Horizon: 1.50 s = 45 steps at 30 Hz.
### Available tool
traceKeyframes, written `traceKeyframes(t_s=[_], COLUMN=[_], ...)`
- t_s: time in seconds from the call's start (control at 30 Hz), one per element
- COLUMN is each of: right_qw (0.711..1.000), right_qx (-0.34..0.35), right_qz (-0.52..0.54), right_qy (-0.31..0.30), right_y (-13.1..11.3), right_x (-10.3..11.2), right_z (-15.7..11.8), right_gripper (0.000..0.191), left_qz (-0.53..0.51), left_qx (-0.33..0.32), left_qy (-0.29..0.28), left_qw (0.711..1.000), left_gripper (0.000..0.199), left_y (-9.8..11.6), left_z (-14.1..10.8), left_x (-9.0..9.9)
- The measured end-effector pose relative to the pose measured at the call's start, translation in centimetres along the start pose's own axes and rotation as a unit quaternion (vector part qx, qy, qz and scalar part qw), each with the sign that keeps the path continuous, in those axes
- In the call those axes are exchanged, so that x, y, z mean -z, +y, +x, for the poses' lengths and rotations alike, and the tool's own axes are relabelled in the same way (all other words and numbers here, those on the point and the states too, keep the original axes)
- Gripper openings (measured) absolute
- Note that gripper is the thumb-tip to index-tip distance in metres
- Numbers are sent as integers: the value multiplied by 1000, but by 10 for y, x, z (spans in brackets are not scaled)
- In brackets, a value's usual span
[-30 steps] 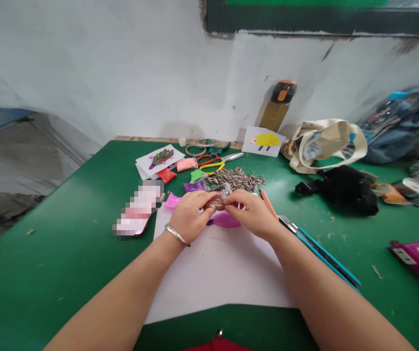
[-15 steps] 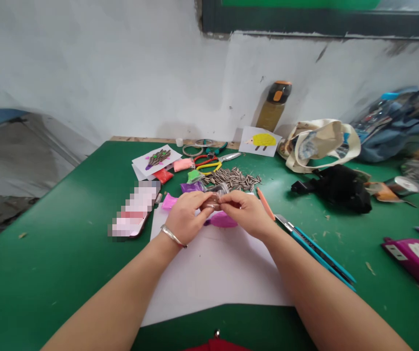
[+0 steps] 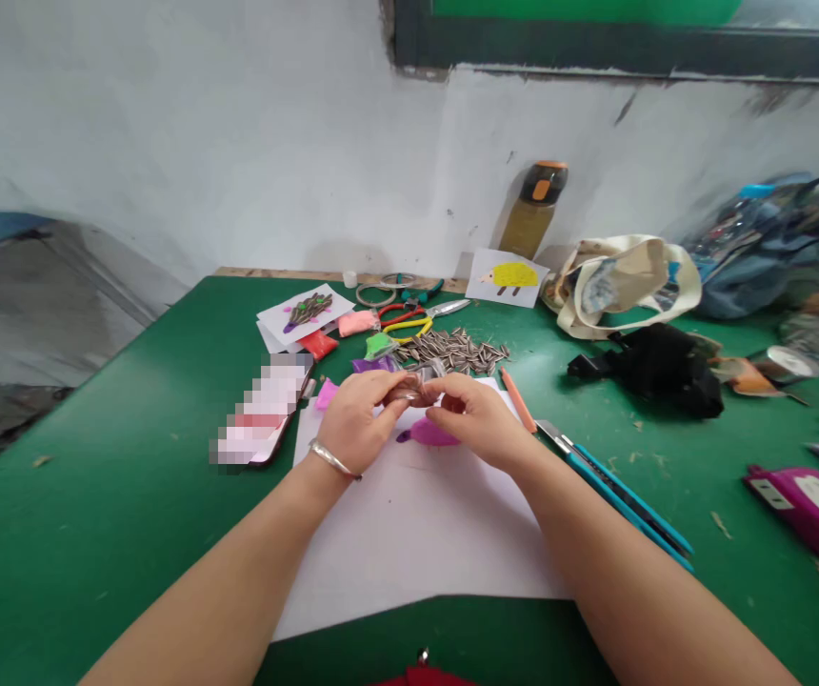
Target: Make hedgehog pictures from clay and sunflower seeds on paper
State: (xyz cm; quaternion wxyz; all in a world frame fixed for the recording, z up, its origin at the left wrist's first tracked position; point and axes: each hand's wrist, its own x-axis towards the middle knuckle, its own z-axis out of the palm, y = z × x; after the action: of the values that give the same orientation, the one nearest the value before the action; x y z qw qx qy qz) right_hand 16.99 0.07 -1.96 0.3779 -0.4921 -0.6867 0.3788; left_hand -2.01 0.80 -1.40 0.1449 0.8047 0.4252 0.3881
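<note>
Between my two hands is a small brown packet that looks like clay in clear plastic. My left hand pinches its left side between thumb and fingers. At its right end, the fingertips of my right hand are closed on the plastic, with the thumb curled below. Just under the hands, a flat magenta clay shape with a dark purple tip lies on white paper; my right hand covers part of it. Behind the hands is a heap of striped sunflower seeds.
Purple, green and red packets lie beyond my left hand, near yellow-handled scissors. A phone sits left of the paper. To the right are an orange stick, a teal cutter and a black bag.
My right thumb has drawn back from the brown packet and curled in. The packet has shifted slightly left and up, and the magenta shape's purple tip shows more.
</note>
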Motion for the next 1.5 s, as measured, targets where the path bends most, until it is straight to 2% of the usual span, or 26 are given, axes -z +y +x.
traceKeyframes(t_s=[0.17, 0.33, 0.67, 0.93, 1.2, 1.37, 1.5], right_qw=[999, 990, 967, 929, 935, 952, 970], right_qx=[-24, -59, -101, -126, -113, -97, -68], right_qz=[28, 126, 233, 344, 319, 275, 220], right_qy=[-14, -22, -32, -44, -106, -91, -73], right_y=[3, 1, -7, -3, 0, -4, -5], right_x=[1, 1, 4, 4, 10, 8, 6], right_z=[1, 1, 2, 2, 1, 1, 0], right_gripper=[10, 7, 9, 13, 15, 11, 14], left_qz=[-65, -78, -43, -42, -42, -83, -148], left_qx=[36, 56, 48, 32, 37, 108, 181], left_qy=[-27, -66, -19, -1, 13, -3, -13], left_qw=[997, 993, 998, 999, 998, 991, 972], left_gripper=[25, 38, 32, 31, 31, 31, 33], left_y=[0, 0, 4, 4, 2, 4, 5], left_z=[0, 0, -1, -2, 0, 0, 1], left_x=[0, 2, 0, -1, 1, 2, 5])
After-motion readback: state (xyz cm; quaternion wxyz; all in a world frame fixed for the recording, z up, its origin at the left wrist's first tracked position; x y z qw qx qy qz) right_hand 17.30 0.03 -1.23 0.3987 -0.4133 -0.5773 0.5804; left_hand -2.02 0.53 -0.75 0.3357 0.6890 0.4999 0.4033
